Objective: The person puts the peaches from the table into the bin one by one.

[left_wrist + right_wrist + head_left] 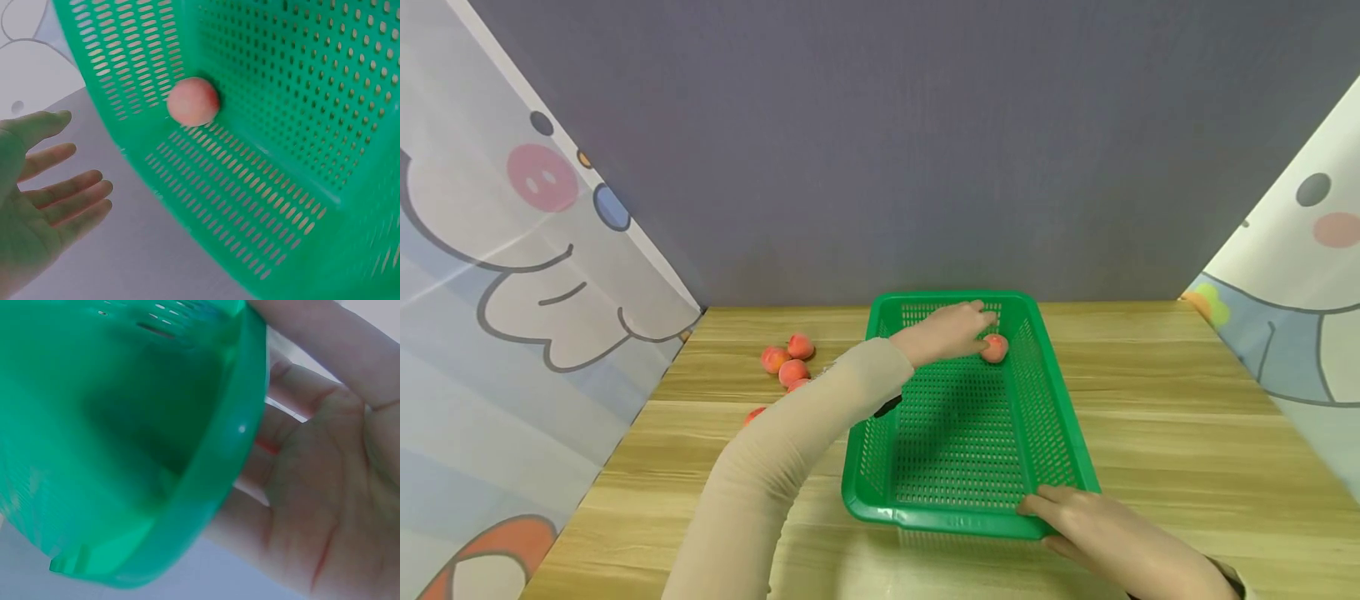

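Observation:
A green plastic basket (pixel 951 522) with slotted walls stands on the wooden table. One peach (pixel 996 348) lies inside it, in the far right corner. My left hand (pixel 946 333) is over the far end of the basket, just left of that peach. In the left wrist view the left hand (pixel 47 200) has its fingers spread and holds nothing, with the peach (pixel 194 102) apart from it. My right hand (pixel 1078 518) grips the rim at the near right corner. The right wrist view shows the hand (pixel 319 469) around the basket's rim (pixel 240 434).
Several more peaches (pixel 793 372) lie on the table to the left of the basket, partly hidden by the left sleeve (pixel 790 450). A grey wall (pixel 925 150) rises behind the table (pixel 1165 417). Cartoon-printed sheets (pixel 497 350) hang at both sides.

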Available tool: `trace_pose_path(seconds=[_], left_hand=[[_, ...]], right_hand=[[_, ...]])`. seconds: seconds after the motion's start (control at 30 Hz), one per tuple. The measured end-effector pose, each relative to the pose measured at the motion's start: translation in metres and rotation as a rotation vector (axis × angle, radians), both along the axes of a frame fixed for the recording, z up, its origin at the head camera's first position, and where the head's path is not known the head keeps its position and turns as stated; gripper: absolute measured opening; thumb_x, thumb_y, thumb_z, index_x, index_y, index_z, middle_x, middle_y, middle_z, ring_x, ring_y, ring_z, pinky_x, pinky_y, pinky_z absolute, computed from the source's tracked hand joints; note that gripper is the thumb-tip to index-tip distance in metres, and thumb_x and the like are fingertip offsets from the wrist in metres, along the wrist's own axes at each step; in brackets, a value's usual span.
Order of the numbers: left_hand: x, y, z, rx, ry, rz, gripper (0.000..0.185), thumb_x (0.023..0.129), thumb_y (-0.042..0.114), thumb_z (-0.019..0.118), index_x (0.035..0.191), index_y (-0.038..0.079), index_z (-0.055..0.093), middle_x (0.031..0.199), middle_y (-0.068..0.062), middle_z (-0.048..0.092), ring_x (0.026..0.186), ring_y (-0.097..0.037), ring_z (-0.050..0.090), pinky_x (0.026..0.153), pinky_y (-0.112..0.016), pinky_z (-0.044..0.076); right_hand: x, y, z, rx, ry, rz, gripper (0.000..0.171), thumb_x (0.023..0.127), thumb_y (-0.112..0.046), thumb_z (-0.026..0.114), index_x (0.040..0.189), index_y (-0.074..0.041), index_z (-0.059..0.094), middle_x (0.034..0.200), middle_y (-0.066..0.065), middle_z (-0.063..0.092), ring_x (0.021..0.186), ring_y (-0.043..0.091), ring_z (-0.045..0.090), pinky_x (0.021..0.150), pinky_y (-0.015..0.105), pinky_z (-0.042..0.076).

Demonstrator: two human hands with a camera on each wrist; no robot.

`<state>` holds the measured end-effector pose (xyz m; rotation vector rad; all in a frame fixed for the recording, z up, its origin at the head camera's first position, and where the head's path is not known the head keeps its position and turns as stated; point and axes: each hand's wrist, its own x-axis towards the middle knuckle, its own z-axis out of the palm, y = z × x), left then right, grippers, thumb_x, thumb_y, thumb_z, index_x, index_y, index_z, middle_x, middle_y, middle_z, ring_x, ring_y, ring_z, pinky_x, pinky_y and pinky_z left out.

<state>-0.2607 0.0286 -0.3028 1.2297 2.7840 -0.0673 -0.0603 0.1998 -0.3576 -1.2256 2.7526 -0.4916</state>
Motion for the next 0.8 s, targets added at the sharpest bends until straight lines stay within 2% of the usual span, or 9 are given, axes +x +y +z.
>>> trace_pose_path(seconds=[0.2,0.4,0.57,0.8], left_hand=[[0.012,-0.017,0.018,0.009,0.066,-0.054,0.04,0.09,0.028,0.051,0.124,0.009,0.049,0.112,-0.006,0.051,0.097,-0.014,0.051,0.078,-0.023,0.044],[0.023,-0.033,0.032,0.046,0.114,-0.07,0.037,0.088,0.028,0.054,0.12,0.009,0.053,0.105,-0.004,0.053,0.089,-0.013,0.052,0.075,-0.023,0.044],[0.031,-0.047,0.038,0.066,0.174,-0.089,0.036,0.088,0.029,0.055,0.117,0.009,0.055,0.105,-0.005,0.054,0.087,-0.014,0.054,0.074,-0.023,0.045],[0.043,-0.071,0.04,0.165,0.204,-0.098,0.031,0.086,0.024,0.057,0.114,0.009,0.057,0.101,-0.006,0.056,0.08,-0.015,0.055,0.067,-0.024,0.045]], right_hand=[[0.0,0.0,0.0,0.0,-0.008,0.002,0.034,0.069,-0.01,0.072,0.1,-0.01,0.059,0.094,0.007,0.062,0.08,0.022,0.061,0.06,0.028,0.05],[0.0,-0.001,0.0,-0.001,0.006,0.008,0.032,0.069,-0.011,0.071,0.099,-0.011,0.059,0.092,0.004,0.061,0.079,0.018,0.061,0.059,0.026,0.05],[0.0,-0.001,-0.001,-0.005,0.007,0.01,0.032,0.069,-0.011,0.071,0.099,-0.011,0.059,0.092,0.004,0.061,0.079,0.016,0.061,0.059,0.025,0.05],[-0.001,-0.001,-0.001,-0.001,0.015,0.002,0.033,0.069,-0.011,0.071,0.099,-0.011,0.059,0.093,0.004,0.061,0.08,0.019,0.061,0.06,0.027,0.05]])
